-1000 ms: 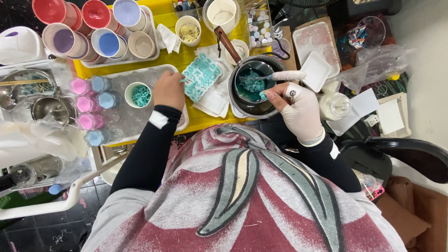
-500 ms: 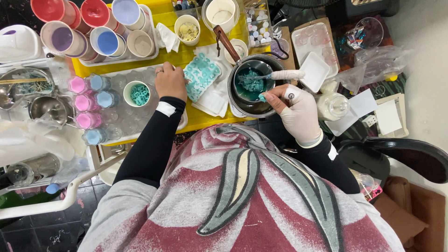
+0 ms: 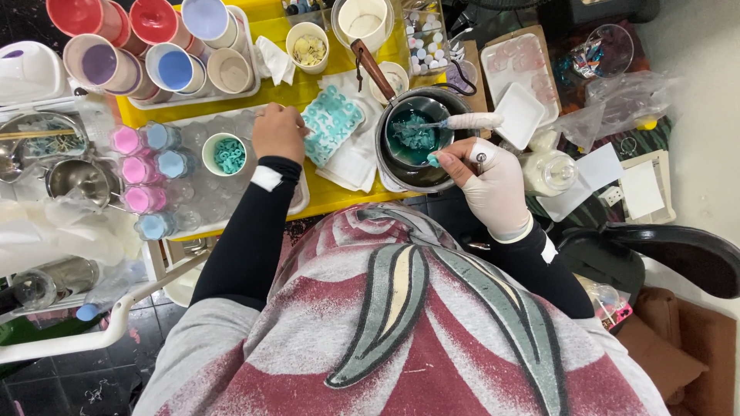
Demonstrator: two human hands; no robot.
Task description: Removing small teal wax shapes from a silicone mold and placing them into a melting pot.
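Observation:
My left hand [image 3: 279, 131] is bare, in a black sleeve. It lies on a clear plastic tray [image 3: 193, 200], its curled fingers at the left edge of a teal mould [image 3: 333, 123]; the fingertips are hidden. A small white cup of teal pieces [image 3: 225, 154] stands just left of it. My right hand [image 3: 487, 179] wears a white glove and pinches a small teal piece [image 3: 434, 160] at the near rim of a dark metal pot [image 3: 389, 166]. Teal wax [image 3: 414, 137] sits in the pot. A tool with a white wrapped handle [image 3: 472, 121] lies across the rim.
The yellow table [image 3: 293, 96] is crowded: coloured cups on a tray [image 3: 154, 58] at the back left, pink and blue small jars [image 3: 142, 166] on the left, white dishes [image 3: 518, 114] and a jar [image 3: 547, 171] on the right. A black chair arm [image 3: 678, 258] is at my right.
My left hand has slid a little farther along the tray toward the teal mould. My right hand has stayed at the pot's near rim, fingers shifting slightly.

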